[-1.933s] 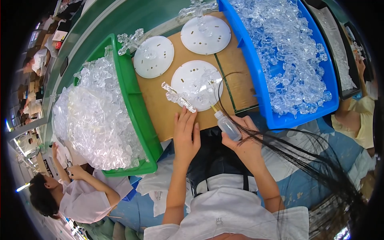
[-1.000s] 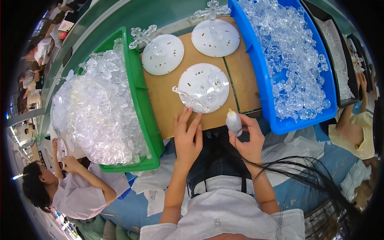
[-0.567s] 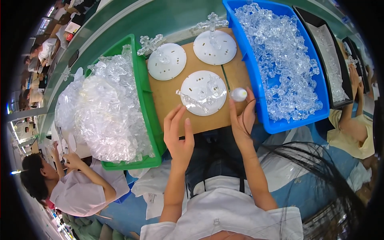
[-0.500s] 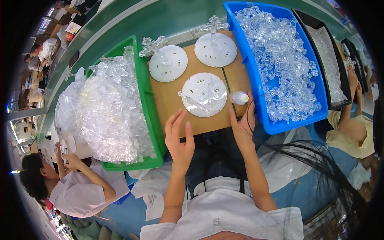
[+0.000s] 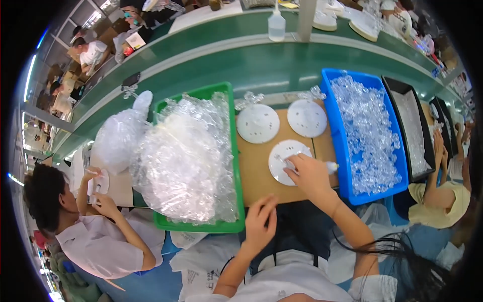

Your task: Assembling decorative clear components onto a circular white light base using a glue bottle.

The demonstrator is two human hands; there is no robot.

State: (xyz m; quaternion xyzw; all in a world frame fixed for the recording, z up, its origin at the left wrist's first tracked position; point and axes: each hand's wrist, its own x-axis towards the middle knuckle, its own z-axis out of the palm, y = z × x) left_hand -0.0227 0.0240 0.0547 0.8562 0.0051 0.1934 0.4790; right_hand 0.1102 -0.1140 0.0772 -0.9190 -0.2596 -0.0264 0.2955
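My right hand reaches over the nearest white round plate, fingers bent down and closed at a clear plastic piece lying on it; the hand covers much of both. At the cardboard's front edge is my left hand, fingers stretched out and loosely apart, with nothing in it. Behind stand two more white round plates, the left one and the right one, each with a clear branched plastic piece at its far edge. A small white bottle shows partly beside my right hand.
To the left, a green bin is heaped with clear plastic parts and bags. On the right, a blue bin holds clear parts, with a black tray beyond it. Cardboard lies between the bins. A co-worker sits at left.
My right hand has left the small bottle's side and come over the nearest plate onto the clear piece. My left hand stays near the cardboard's front edge. The head view has shifted.
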